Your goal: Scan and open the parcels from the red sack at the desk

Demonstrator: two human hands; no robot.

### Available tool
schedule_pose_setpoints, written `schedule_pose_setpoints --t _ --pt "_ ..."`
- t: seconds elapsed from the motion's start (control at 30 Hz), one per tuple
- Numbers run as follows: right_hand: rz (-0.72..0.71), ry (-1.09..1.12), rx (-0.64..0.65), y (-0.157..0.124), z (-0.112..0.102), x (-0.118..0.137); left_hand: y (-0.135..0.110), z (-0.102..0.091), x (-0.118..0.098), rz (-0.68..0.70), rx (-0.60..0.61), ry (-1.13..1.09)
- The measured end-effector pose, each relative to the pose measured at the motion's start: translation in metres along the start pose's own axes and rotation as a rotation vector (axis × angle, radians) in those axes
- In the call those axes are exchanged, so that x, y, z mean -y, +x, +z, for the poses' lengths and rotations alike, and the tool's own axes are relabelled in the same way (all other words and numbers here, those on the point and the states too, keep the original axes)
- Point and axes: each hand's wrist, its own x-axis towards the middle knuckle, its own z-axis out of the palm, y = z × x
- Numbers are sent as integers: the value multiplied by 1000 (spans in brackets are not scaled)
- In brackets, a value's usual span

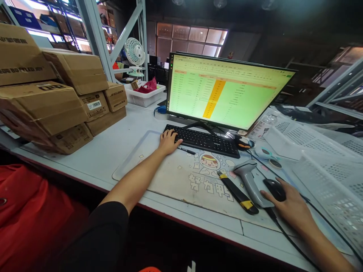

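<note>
My left hand [168,142] rests on the left end of a black keyboard [208,140], fingers spread over the keys. A black pen [186,151] lies just below the keyboard, near my left thumb. My right hand [289,200] is wrapped round a black computer mouse [274,189] at the right of the desk mat [170,177]. Left of the mouse, close to my right thumb, lies a grey barcode scanner [252,183] with a cable. Beside it is a black and yellow utility knife [237,193]. A monitor [227,94] behind the keyboard shows a spreadsheet with an orange column.
Cardboard boxes [42,109] are stacked at the left of the desk. A white basket [144,99] with red items stands behind. Tape rolls [263,152] and white perforated crates [331,177] crowd the right side. Cables run past my right hand. A small fan [134,51] stands behind.
</note>
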Motion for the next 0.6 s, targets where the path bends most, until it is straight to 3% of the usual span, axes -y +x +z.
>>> schedule_pose_setpoints --t 0.17,0.23,0.37,0.6 --pt "-163 -52 0 3 1 -4 -3 -4 2 -9 -6 14" --pt "-183 -35 -77 2 7 -9 -2 -4 5 -21 -21 32" --pt "-176 -30 -189 -1 21 -18 2 -1 6 3 -9 69" --pt "-18 -155 -166 -22 29 5 1 0 5 10 10 105"
